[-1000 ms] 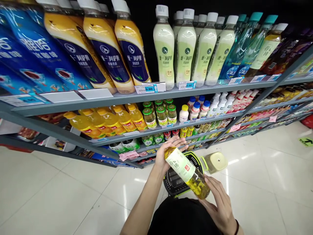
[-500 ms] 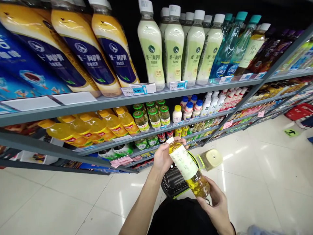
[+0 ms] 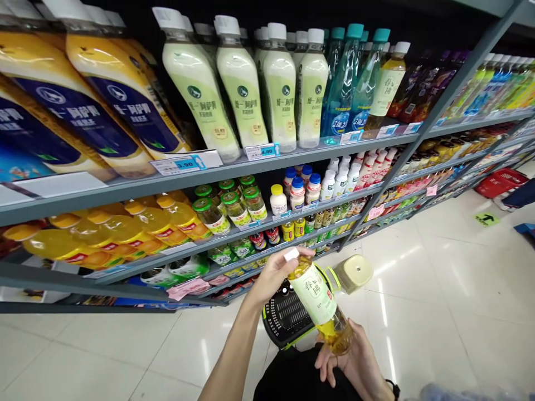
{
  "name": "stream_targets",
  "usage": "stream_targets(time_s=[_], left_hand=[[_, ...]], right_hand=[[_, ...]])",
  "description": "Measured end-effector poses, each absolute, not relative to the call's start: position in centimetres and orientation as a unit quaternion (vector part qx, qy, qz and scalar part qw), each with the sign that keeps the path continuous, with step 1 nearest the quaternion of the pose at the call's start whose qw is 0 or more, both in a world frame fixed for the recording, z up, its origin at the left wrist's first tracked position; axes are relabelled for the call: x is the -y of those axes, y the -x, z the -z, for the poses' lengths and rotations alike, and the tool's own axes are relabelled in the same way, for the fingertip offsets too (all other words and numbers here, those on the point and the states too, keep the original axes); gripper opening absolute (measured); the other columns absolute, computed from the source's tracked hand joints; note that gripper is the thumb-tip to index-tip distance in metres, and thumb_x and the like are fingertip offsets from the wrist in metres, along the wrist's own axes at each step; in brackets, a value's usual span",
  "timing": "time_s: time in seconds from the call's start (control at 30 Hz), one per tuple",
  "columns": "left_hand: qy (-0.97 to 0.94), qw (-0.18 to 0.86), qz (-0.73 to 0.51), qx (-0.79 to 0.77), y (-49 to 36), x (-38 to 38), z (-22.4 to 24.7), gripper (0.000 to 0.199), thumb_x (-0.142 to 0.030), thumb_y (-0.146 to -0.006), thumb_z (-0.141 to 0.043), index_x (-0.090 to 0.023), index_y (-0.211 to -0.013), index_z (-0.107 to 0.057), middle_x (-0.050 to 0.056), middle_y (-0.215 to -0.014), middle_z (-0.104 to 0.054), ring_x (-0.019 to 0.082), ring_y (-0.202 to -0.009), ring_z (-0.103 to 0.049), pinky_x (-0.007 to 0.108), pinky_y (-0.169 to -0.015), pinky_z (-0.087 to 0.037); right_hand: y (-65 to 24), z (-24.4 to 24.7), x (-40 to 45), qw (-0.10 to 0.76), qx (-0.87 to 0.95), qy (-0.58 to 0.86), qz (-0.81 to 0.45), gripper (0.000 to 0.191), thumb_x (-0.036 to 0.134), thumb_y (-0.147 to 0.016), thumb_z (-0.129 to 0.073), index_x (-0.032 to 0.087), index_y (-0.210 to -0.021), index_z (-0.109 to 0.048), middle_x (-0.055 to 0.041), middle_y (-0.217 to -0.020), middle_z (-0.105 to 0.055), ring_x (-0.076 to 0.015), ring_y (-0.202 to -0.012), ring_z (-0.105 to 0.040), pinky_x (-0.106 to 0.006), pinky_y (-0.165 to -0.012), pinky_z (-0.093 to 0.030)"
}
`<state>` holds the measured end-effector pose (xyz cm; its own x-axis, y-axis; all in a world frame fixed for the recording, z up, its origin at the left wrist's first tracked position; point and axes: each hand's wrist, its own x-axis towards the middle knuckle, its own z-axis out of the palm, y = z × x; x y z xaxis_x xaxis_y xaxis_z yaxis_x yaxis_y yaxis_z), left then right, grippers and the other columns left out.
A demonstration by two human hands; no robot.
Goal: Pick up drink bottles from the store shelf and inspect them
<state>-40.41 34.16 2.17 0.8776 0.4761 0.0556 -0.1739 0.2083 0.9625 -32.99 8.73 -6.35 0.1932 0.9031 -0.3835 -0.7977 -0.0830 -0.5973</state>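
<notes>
A clear drink bottle [image 3: 313, 298] with golden liquid, a pale green label and a white cap is tilted in front of me, cap toward the shelf. My left hand [image 3: 282, 270] is closed round its neck just below the cap. At the base, my right hand [image 3: 349, 359] cradles the bottle between thumb and palm, its other fingers loosely curled beneath. Large dark characters on the label face up at me. A similar bottle [image 3: 387, 86] stands on the upper shelf, beside blue-green bottles [image 3: 345, 92].
Below my hands is a black basket [image 3: 288, 312] with lime-green trim, and near it a pale yellow-lidded bin [image 3: 355, 273]. The grey shelf edge [image 3: 229, 161] runs across in front. Beyond, a red basket [image 3: 499, 182] and a person's leg [image 3: 518, 195] are on the tiled floor.
The bottle has been turned about its length, bringing the large-character side of the label into view. My right hand's fingers have loosened at the base. The shelf has shifted left in view.
</notes>
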Motion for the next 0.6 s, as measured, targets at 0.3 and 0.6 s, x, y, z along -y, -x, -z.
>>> stream_targets(time_s=[0.3, 0.6], left_hand=[[-0.858, 0.442, 0.033, -0.258, 36.4, -29.0, -0.2, 0.031, -0.049, -0.091, -0.07, -0.019, -0.086, -0.071, 0.002, -0.088, -0.068, 0.019, -0.08, -0.06, 0.028, -0.072, -0.036], [-0.833, 0.424, 0.201, -0.295, 29.4, -23.2, 9.2, 0.03, -0.044, -0.074, -0.075, -0.021, -0.089, -0.064, 0.003, -0.092, -0.07, 0.023, -0.091, -0.063, 0.028, -0.072, -0.038]], right_hand=[[23.7, 16.4, -5.1, 0.518, -0.088, 0.442, -0.726, 0.105, 0.068, -0.101, 0.002, 0.0, -0.078, -0.074, -0.0239, -0.064, -0.072, -0.0184, -0.046, -0.069, -0.018, -0.041, -0.043], [18.0, 28.6, -0.6, 0.432, -0.178, 0.543, -0.697, 0.088, 0.071, -0.103, -0.013, 0.01, -0.072, -0.067, -0.0181, -0.062, -0.069, -0.0154, -0.041, -0.062, -0.017, -0.034, -0.04]])
